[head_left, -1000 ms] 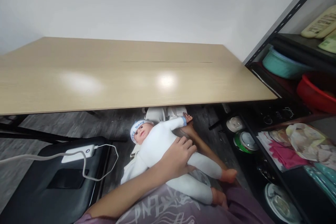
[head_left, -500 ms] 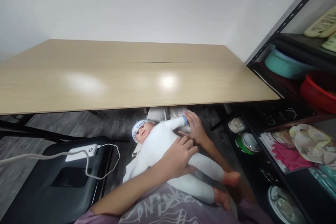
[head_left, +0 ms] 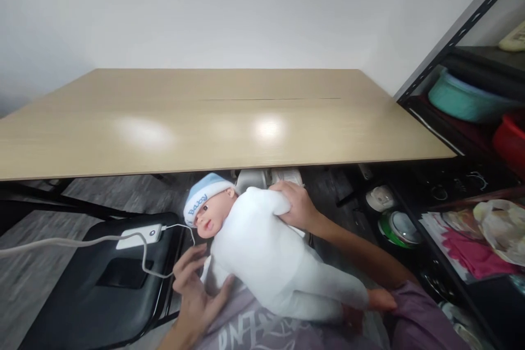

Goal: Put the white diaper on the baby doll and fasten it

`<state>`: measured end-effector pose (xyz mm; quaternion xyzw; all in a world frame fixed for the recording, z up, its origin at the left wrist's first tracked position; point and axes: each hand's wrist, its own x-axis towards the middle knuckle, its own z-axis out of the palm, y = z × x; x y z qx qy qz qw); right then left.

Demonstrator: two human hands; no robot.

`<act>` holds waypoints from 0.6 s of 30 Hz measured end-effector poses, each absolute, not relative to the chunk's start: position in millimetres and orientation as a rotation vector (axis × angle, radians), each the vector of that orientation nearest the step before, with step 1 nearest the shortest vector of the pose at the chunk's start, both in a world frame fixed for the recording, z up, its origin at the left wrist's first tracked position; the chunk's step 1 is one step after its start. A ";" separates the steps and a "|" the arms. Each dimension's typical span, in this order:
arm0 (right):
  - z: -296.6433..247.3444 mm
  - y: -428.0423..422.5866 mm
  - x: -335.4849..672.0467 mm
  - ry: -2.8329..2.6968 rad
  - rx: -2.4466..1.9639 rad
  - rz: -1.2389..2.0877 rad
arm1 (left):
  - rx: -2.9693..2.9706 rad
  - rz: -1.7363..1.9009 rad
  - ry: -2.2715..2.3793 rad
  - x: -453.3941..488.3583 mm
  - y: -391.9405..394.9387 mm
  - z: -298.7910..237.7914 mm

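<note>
A baby doll (head_left: 262, 246) in a white outfit and a blue-and-white cap (head_left: 208, 197) lies across my lap, its body tilted onto one side. Its head points left, and a bare foot (head_left: 381, 299) sticks out at the right. My right hand (head_left: 296, 205) is closed around the doll's far sleeve, near the end of the arm. Beside the doll's near shoulder is my left hand (head_left: 199, 284), its fingers and thumb spread apart; the thumb reaches the doll's side. The doll's near arm is mostly hidden.
A wooden table (head_left: 229, 136) spans the front, its edge just beyond the doll. At left, a black chair (head_left: 82, 306) carries a white power bank (head_left: 139, 236) with a cable and a dark phone (head_left: 125, 273). Shelves at right hold a teal basin (head_left: 471, 101) and other goods.
The doll has been raised and turned onto its side. My left hand has moved from its middle to its near shoulder, while my right hand has taken hold of the far sleeve.
</note>
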<state>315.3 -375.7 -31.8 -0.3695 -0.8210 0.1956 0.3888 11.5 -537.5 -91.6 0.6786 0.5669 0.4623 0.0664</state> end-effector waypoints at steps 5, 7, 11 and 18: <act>-1.9 -376.6 307.4 -1.722 -1.069 0.617 | 1.808 1.048 1.789 -13.5 -500.1 -71.4; 16.3 -364.0 306.6 -1.661 -1.104 0.588 | 1.780 0.964 1.808 -11.7 -468.7 -40.9; 50.3 -330.2 329.1 -1.717 -1.267 0.427 | 1.910 0.635 1.803 -3.6 -396.9 19.5; 51.3 -267.8 394.1 -1.999 -1.641 0.149 | 2.202 0.420 1.504 8.6 -284.1 45.5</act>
